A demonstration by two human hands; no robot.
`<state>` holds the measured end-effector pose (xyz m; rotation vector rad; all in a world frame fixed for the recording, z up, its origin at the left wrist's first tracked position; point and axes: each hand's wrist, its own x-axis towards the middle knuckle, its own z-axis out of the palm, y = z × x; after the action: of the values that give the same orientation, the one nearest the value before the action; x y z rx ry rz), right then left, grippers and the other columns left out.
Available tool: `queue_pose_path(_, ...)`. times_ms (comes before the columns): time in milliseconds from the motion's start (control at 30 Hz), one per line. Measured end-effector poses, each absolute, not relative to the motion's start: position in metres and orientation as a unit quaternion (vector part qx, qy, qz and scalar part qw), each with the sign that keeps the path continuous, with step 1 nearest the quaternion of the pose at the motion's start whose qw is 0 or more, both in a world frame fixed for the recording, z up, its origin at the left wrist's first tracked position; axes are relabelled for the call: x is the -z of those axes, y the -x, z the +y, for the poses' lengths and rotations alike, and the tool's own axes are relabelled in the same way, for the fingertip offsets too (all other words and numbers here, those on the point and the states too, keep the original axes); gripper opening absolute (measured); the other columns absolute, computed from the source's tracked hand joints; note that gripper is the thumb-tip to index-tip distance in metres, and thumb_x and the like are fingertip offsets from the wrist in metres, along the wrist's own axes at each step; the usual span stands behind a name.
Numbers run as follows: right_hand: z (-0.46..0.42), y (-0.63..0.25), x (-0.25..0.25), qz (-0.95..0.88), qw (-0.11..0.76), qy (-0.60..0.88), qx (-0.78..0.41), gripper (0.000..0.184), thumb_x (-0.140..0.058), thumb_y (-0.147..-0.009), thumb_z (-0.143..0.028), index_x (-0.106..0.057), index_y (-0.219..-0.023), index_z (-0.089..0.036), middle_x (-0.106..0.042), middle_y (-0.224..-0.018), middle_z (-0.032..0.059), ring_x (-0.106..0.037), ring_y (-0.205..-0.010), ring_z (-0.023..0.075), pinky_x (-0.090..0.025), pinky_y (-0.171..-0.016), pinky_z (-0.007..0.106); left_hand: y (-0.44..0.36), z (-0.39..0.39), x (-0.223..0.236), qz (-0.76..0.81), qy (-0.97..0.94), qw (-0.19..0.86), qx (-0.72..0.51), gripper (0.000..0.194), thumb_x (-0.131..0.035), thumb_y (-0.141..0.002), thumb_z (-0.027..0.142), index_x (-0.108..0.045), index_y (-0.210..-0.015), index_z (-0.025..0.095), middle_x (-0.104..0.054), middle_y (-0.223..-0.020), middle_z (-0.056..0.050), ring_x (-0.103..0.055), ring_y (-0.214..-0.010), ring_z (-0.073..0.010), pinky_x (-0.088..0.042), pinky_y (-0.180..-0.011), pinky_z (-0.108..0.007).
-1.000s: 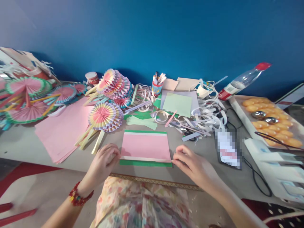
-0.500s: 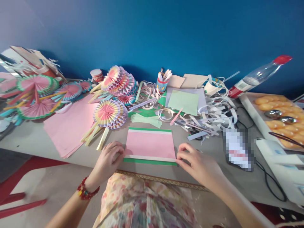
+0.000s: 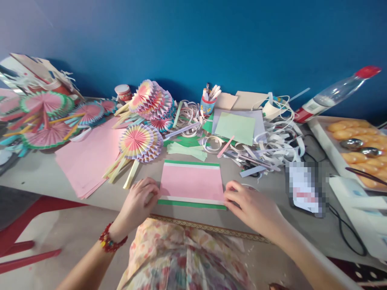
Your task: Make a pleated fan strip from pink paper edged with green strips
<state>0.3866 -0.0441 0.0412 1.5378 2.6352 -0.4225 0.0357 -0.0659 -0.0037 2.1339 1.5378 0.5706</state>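
A pink paper sheet (image 3: 191, 183) lies flat on the grey table in front of me, with white and green strips along its far and near edges. My left hand (image 3: 141, 198) is at its left edge near the close corner, thumb and fingers closed in a pinch there. At the opposite near corner, my right hand (image 3: 246, 202) pinches the right edge, its fingers curled. A pale round rim (image 3: 249, 187) shows partly behind the right hand; its kind I cannot make out.
Folded paper fans (image 3: 140, 143) and pink sheets (image 3: 87, 161) lie left. Beyond are green strips (image 3: 187, 151), a pen cup (image 3: 208, 105), green paper (image 3: 236, 128) and curled white strips (image 3: 281, 141). A tilted bottle (image 3: 335, 94), a blurred-out phone-like object (image 3: 305, 187) and an orange-filled tray (image 3: 317, 137) stand right.
The hands and the pink sheet keep nearly the same places. The view has shifted slightly, and the pale round rim behind my right hand now shows.
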Motion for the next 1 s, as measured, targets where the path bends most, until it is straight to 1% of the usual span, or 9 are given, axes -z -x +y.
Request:
queue_pose_path(133,-0.0448,-0.3867,-0.0399,0.860,0.028,-0.492,0.131,0.019,-0.051,-0.092,-0.022,-0.062,-0.078,-0.025,-0.061,-0.098,-0.0003,-0.061,-0.070,0.0115,-0.034,-0.053,0.022,-0.0352,-0.0655,0.0041,0.554,-0.778,0.219,-0.201,0.012,-0.051,-0.091,0.023,-0.059,-0.083,0.020,-0.061,-0.095,-0.006,-0.058,-0.088,-0.0208,-0.046,-0.083,-0.034)
queue_pose_path(433,-0.0429,-0.3836,-0.0395,0.857,0.072,-0.495,0.128,0.017,-0.052,-0.094,-0.022,-0.062,-0.080,-0.025,-0.060,-0.101,-0.0002,-0.061,-0.078,0.0140,-0.035,-0.057,0.024,-0.0351,-0.0655,0.0070,0.550,-0.783,0.213,-0.200,0.013,-0.050,-0.093,0.023,-0.058,-0.082,0.020,-0.061,-0.097,-0.006,-0.058,-0.090,-0.0211,-0.045,-0.085,-0.034)
queue_pose_path(867,-0.0434,-0.3815,-0.0416,0.848,0.101,-0.505,0.123,0.019,-0.050,-0.095,-0.024,-0.063,-0.082,-0.025,-0.060,-0.105,-0.0011,-0.059,-0.076,0.0124,-0.027,-0.052,0.025,-0.0360,-0.0674,0.0107,0.554,-0.792,0.180,-0.184,0.009,-0.053,-0.089,0.018,-0.059,-0.083,0.020,-0.060,-0.097,-0.006,-0.057,-0.089,-0.0208,-0.044,-0.085,-0.034)
queue_pose_path(1000,-0.0423,-0.3787,-0.0448,0.845,0.116,-0.508,0.120,0.020,-0.048,-0.096,-0.024,-0.064,-0.083,-0.025,-0.060,-0.105,-0.0009,-0.059,-0.079,0.0122,-0.026,-0.053,0.025,-0.0375,-0.0676,0.0096,0.557,-0.796,0.167,-0.170,0.010,-0.052,-0.090,0.019,-0.060,-0.083,0.020,-0.061,-0.096,-0.006,-0.057,-0.085,-0.0202,-0.045,-0.083,-0.034)
